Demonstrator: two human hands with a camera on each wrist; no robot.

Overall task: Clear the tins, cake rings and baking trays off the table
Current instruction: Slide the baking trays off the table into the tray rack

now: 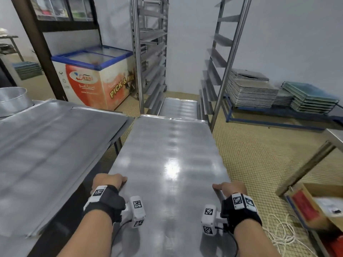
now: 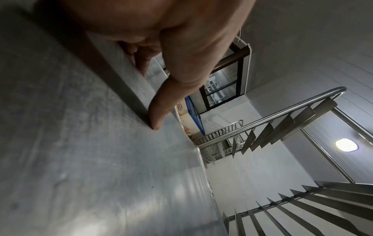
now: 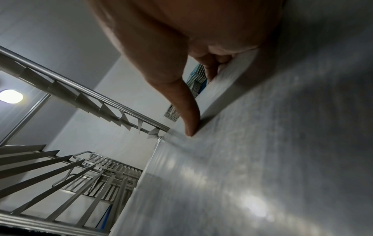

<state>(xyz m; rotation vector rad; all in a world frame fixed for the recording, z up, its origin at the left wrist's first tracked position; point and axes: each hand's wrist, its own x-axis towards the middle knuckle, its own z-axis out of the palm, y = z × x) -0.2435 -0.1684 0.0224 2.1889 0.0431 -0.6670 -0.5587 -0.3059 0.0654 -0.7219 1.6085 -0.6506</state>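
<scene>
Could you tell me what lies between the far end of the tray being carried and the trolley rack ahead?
In the head view, only a short strip of tiled floor separates the baking tray from the rack.

I hold a baking tray (image 1: 170,154) by its side rims, left hand (image 1: 108,180) on the left, right hand (image 1: 231,188) on the right; ahead stands a rack (image 1: 225,58), the table (image 1: 46,138) lies left, stacked trays (image 1: 252,89) far right
</scene>
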